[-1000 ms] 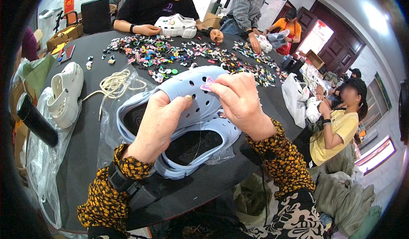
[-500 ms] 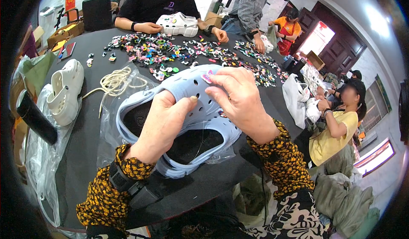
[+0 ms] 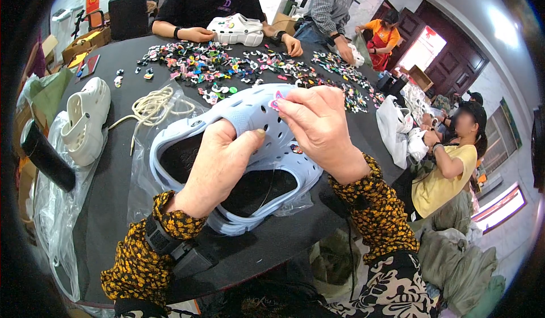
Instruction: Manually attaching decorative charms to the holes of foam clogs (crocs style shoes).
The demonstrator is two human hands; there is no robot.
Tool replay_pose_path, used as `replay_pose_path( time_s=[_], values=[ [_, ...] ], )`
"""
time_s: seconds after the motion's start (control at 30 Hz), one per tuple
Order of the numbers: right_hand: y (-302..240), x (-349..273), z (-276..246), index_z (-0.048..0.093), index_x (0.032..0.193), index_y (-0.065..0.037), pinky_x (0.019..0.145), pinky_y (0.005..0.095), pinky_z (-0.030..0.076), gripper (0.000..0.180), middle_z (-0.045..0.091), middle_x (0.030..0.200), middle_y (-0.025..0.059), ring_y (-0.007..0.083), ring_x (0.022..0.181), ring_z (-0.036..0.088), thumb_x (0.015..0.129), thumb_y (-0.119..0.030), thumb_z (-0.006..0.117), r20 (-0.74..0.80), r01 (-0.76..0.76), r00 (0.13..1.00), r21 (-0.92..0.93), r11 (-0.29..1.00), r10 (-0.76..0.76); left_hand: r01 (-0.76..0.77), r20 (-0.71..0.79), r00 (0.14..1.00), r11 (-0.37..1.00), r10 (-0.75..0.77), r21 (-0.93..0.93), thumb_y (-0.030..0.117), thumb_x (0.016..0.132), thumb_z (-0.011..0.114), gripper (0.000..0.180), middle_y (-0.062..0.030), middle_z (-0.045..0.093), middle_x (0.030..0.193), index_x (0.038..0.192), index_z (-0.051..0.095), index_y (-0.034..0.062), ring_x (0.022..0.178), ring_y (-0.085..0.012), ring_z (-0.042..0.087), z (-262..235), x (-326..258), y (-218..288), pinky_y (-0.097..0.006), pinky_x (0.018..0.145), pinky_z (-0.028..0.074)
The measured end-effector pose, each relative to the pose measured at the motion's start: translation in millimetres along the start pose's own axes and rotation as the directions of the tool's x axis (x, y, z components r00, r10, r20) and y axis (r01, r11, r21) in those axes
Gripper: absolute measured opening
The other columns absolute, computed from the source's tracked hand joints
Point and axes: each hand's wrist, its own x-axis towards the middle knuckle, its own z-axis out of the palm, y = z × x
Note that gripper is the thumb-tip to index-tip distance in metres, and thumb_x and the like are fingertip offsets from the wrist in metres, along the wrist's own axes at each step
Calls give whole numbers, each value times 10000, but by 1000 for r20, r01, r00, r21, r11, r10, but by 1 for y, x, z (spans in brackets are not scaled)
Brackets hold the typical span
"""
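Observation:
My left hand (image 3: 214, 169) grips a light blue clog (image 3: 198, 126), its fingers inside the shoe's opening and the thumb lying on the perforated top. Between thumb and fingertips of my right hand (image 3: 319, 126) is a small pink shoe charm (image 3: 276, 100), held against or just above the holes near the toe. Whether it touches the clog I cannot tell. A second light blue clog (image 3: 234, 227) lies nearer to me, partly under the first. Another small charm (image 3: 295, 148) sits on its top.
Many loose colourful charms (image 3: 198, 62) spread over the dark table (image 3: 113, 216). At left are a white clog (image 3: 86, 122), clear plastic (image 3: 57, 233) and a black cylinder (image 3: 48, 156); a cream cord (image 3: 153, 111) lies behind. Across, a person holds a white clog (image 3: 237, 30); others work at right.
The pink charm has tilted in my right fingers and its face shows more. The blue clog has shifted slightly left with my left hand still on it.

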Motion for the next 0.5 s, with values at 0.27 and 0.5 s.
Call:
replay_pose_path(
  time_s=[0.27, 0.5],
  values=[
    [9, -6, -4, 680, 990, -120, 791, 350, 387, 254, 640, 984, 14, 205, 857, 561, 741, -90, 723, 82, -7, 997, 20, 1000, 6, -44, -6, 999, 999, 44, -6, 38, 846, 533, 287, -7, 641, 971, 1115, 614, -23, 850, -73, 558, 1, 3, -5, -244, 754, 455],
    [-4, 3, 1, 665, 978, -88, 826, 357, 403, 232, 630, 969, 67, 243, 893, 568, 752, -91, 719, 59, -259, 966, 272, 927, 253, -25, -16, 1000, 999, 25, 40, 37, 855, 522, 283, 0, 632, 974, 1118, 616, -9, 862, -69, 551, -2, 2, -1, -246, 764, 454]
  ],
)
